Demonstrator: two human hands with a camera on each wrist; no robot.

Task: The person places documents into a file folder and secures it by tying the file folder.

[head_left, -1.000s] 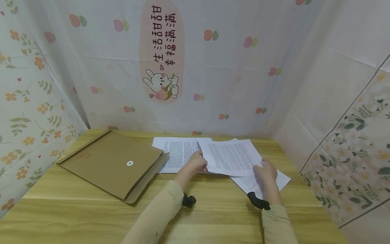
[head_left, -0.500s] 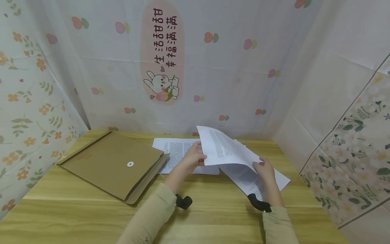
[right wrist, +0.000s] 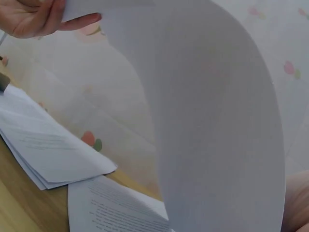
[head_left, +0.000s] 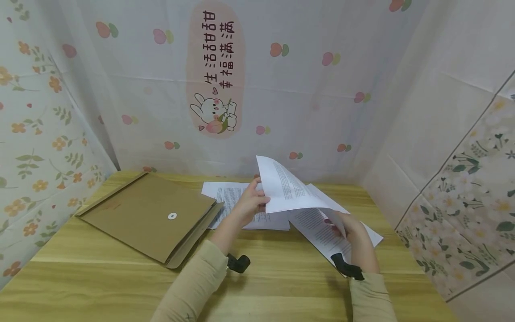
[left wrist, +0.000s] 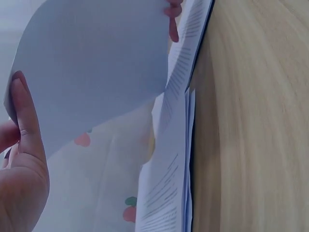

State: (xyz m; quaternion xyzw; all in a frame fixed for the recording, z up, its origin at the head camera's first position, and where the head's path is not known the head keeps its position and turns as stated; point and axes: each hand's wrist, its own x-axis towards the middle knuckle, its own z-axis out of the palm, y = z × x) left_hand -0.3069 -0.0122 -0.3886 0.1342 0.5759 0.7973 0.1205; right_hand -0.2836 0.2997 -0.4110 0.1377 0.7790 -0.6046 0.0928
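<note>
A printed sheet of paper [head_left: 287, 190] is lifted off the table and bows between both hands. My left hand [head_left: 250, 203] pinches its left edge, thumb on the near face in the left wrist view, where the blank side [left wrist: 96, 63] shows. At the other end my right hand [head_left: 355, 230] holds the sheet, which curls over its fingers and partly hides them. Below lie two piles of printed pages: a left pile [head_left: 229, 208] behind the left hand, and a right pile [head_left: 311, 228], set at a slant, under the raised sheet.
A brown document envelope [head_left: 145, 219] with a white button lies at the left, its open flap side facing the left pile. Patterned curtains [head_left: 314, 112] stand behind and on both sides of the wooden table [head_left: 281, 290]. Black wrist mounts [head_left: 239, 264] sit at both wrists.
The sheet has come up from lying flat over the pages, its left end raised most and moved slightly left with the left hand. The right hand's fingers have slipped under its right end.
</note>
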